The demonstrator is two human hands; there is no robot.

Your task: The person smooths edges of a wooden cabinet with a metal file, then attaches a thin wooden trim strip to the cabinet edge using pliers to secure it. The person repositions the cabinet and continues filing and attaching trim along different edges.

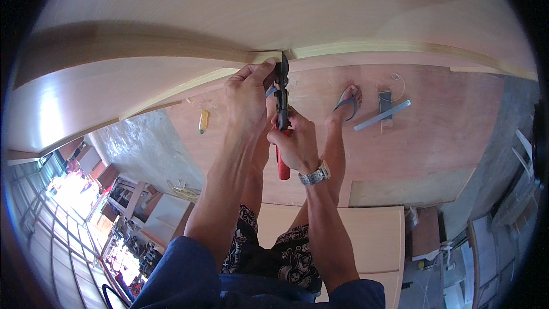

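Note:
My right hand (295,144) is wrapped round the red handles of a pair of snips (282,96). Their dark metal jaws point up and away from me, with the tip against the edge of a pale wooden panel. Close beside the jaws, my left hand (250,88) is closed in a pinch at the end of a wooden edge strip (264,55). A small dark piece shows by its fingertips, but what it holds is partly hidden. Past the strip spreads a broad pale board (354,11).
Reddish plywood (412,154) covers the floor under my feet. A yellow bottle (203,121) lies to the left; a metal straightedge (382,115) crosses a dark block (385,102) on the right. Behind me stands a cream panel (374,232). Cluttered shelving (134,203) is at the lower left.

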